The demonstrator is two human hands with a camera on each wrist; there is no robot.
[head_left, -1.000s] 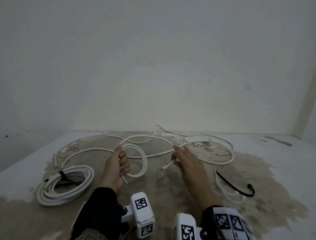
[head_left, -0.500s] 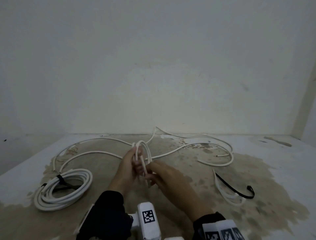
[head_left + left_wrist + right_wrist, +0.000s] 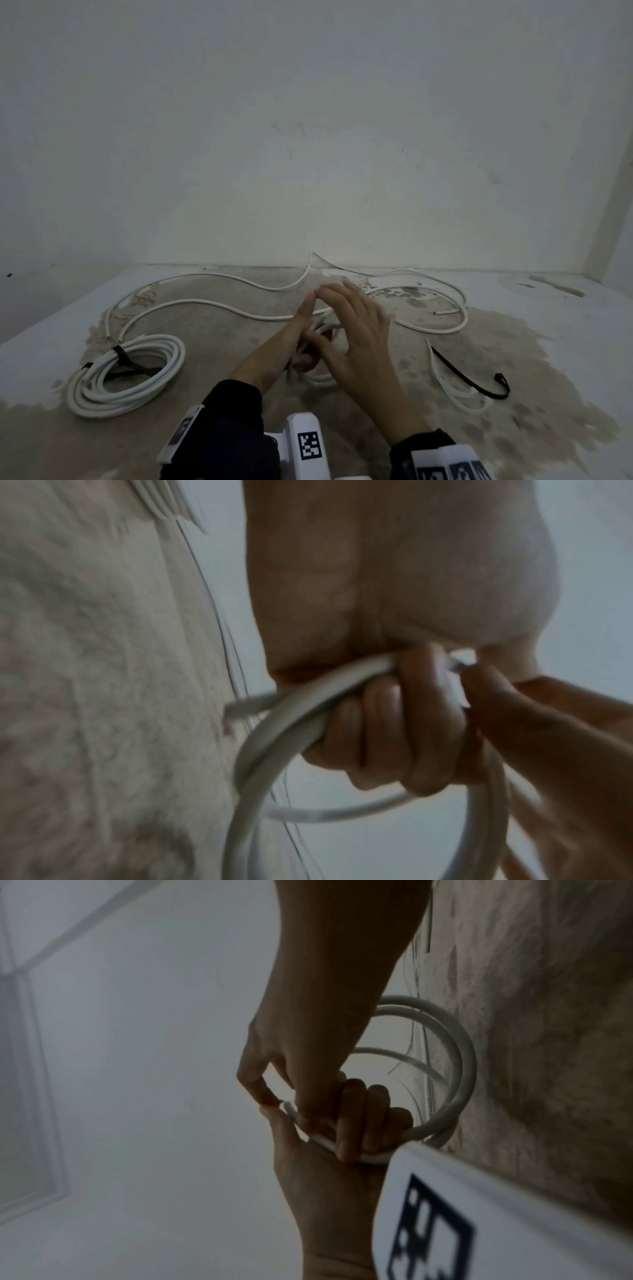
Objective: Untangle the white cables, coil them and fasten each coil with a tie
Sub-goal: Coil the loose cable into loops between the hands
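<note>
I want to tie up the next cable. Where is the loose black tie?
In the head view, the black tie lies on the stained floor to the right of the right hand, beside a thin white cable.

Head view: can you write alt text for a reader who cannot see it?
Two hands meet over a stained grey surface: the left hand grips small loops of white cable while the right hand reaches in with fingers spread. A finished white cable coil bound by a dark tie lies left; a loose black tie lies right.
</note>
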